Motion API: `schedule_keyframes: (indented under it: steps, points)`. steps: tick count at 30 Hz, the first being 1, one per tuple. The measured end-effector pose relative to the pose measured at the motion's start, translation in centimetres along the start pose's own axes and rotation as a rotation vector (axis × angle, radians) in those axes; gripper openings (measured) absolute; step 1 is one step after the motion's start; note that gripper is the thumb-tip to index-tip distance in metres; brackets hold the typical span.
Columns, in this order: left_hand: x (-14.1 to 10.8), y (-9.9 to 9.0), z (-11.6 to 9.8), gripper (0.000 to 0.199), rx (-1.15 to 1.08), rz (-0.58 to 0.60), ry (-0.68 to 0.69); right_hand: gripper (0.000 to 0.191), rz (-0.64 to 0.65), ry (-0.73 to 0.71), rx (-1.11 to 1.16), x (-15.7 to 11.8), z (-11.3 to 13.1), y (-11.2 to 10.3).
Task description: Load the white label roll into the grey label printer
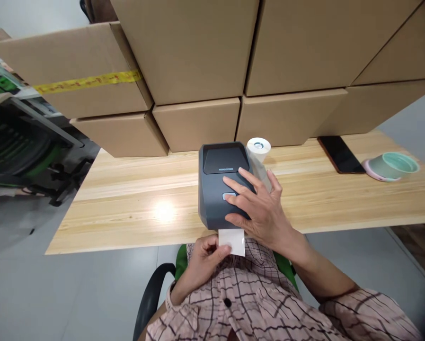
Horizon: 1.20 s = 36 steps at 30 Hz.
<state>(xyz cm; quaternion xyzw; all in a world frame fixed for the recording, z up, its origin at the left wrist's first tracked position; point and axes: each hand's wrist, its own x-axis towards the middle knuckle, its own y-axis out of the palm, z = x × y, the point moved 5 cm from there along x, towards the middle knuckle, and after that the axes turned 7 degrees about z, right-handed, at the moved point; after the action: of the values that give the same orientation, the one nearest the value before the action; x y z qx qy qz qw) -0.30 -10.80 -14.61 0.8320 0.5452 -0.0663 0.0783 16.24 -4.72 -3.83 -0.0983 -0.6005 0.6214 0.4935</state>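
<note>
A dark grey label printer (212, 194) stands near the front edge of the wooden table. From its front hangs a white label strip (236, 241), reaching past the table edge. My left hand (206, 258) pinches the strip's left side between thumb and fingers. Spread over the printer's top, my right hand (260, 206) has its fingers apart, with a fingertip at the light-blue button (229, 195). Behind the printer, on its right, a roll of white labels (258, 146) stands upright.
Stacked cardboard boxes (198, 125) line the back of the table (127, 208). Toward the right lie a black phone (341, 154) and a mint-green cup (393, 165) on a pink base. An office chair (24, 147) stands on the floor at far left.
</note>
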Motion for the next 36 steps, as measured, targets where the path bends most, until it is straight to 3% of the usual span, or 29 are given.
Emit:
schedule_keyframes:
  steps: [2,4,6,9,12,15,19,22,24,26,28,33,36]
  points:
    - [-0.9,-1.4,-0.6,0.042,0.145,-0.211,0.18,0.04,0.024,0.035,0.072,-1.2,-0.6,0.5]
    - [-2.0,-2.8,-1.6,0.028,0.242,-0.48,0.386,0.051,-0.035,0.125,0.14,-3.1,-1.2,0.8]
    - [-2.1,-3.6,-2.3,0.026,0.286,-0.616,0.482,0.06,-0.135,0.243,0.218,-5.3,-1.8,1.1]
    - [0.0,-4.0,-3.7,0.052,0.309,-0.534,0.471,0.065,-0.19,0.342,0.344,-7.4,-1.9,1.6]
    - [2.8,-5.1,-5.7,0.052,0.295,-0.479,0.5,0.071,-0.181,0.308,0.417,-6.5,-1.7,1.2]
    - [6.0,-7.0,-7.0,0.05,0.272,-0.456,0.447,0.074,-0.193,0.2,0.41,-3.2,-2.3,-0.2]
    - [10.3,-8.4,-6.7,0.074,0.224,-0.284,0.306,0.071,-0.253,0.116,0.308,2.4,-4.9,-2.3]
    - [12.3,-8.3,-5.8,0.094,0.173,-0.203,0.223,0.071,-0.267,0.083,0.272,5.7,-6.6,-3.3]
    - [12.9,-8.0,-5.5,0.097,0.141,-0.164,0.216,0.072,-0.27,0.072,0.248,7.0,-7.2,-3.6]
    - [13.1,-7.8,-5.5,0.094,0.114,-0.15,0.23,0.059,-0.27,0.065,0.2,7.8,-7.3,-3.6]
    - [13.1,-7.7,-5.7,0.091,0.095,-0.146,0.253,0.036,-0.137,0.012,0.129,8.4,-6.8,-2.5]
    - [13.2,-7.7,-5.8,0.096,0.063,-0.157,0.291,0.03,0.64,-0.096,-0.128,9.6,-5.7,3.5]
    - [13.0,-7.9,-5.6,0.107,0.034,-0.168,0.297,0.031,0.804,-0.059,-0.217,10.5,-6.0,4.8]
